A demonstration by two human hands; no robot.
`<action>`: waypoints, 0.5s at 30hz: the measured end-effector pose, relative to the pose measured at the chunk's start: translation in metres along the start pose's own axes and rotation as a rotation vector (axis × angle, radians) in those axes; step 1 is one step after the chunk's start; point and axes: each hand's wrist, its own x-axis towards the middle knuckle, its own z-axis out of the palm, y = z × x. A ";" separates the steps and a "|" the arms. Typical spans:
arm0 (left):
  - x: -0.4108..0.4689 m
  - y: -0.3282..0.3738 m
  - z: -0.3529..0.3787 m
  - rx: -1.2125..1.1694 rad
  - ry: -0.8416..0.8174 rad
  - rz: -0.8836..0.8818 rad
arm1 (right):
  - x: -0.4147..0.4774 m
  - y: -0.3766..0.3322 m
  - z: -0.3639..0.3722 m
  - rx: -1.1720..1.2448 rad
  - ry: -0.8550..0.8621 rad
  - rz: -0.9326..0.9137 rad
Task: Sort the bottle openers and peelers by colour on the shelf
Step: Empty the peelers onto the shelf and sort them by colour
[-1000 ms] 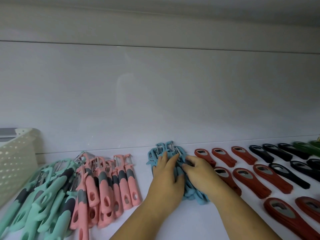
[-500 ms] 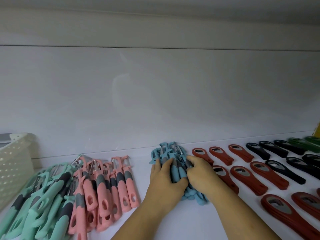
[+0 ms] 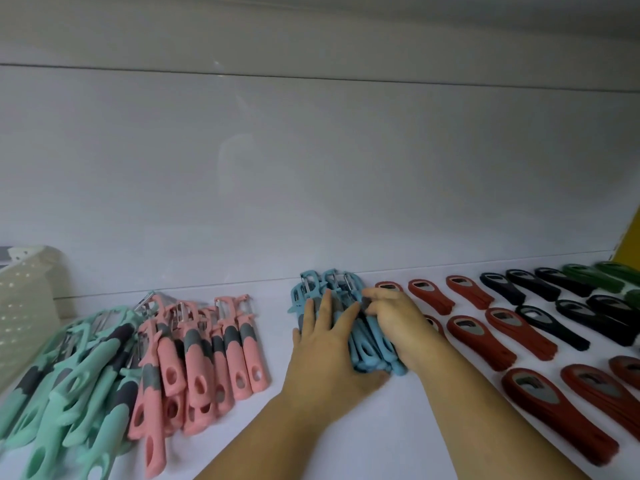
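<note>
A pile of blue peelers [image 3: 375, 351] lies in the middle of the white shelf [image 3: 391, 431], heads toward the back wall. My left hand [image 3: 322, 351] lies over the pile's left side with straight fingers, its thumb at the handle ends. My right hand [image 3: 398, 320] curls its fingers over the pile's right side, so both hands squeeze it together. To the left are pink peelers [image 3: 239, 344] and mint green peelers [image 3: 86, 368]. Right of the pile are rows of red bottle openers [image 3: 512, 337], then black ones [image 3: 550, 327] and green ones [image 3: 588, 278].
A cream perforated basket [image 3: 24, 306] stands at the far left against the back wall. Something yellow [image 3: 631, 244] shows at the right edge. Bare shelf lies in front of the blue pile, around my forearms.
My hands have pressed closer together on the blue pile, packing it tighter. My left thumb has come round the handle ends. The other piles have not moved.
</note>
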 end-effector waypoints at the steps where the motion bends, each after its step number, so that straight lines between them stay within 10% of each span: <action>1: 0.001 -0.001 0.001 -0.027 0.021 -0.022 | 0.001 -0.001 0.000 -0.015 -0.005 -0.006; 15: -0.002 0.000 -0.005 -0.102 0.023 0.009 | 0.000 0.000 0.007 -0.450 0.040 -0.181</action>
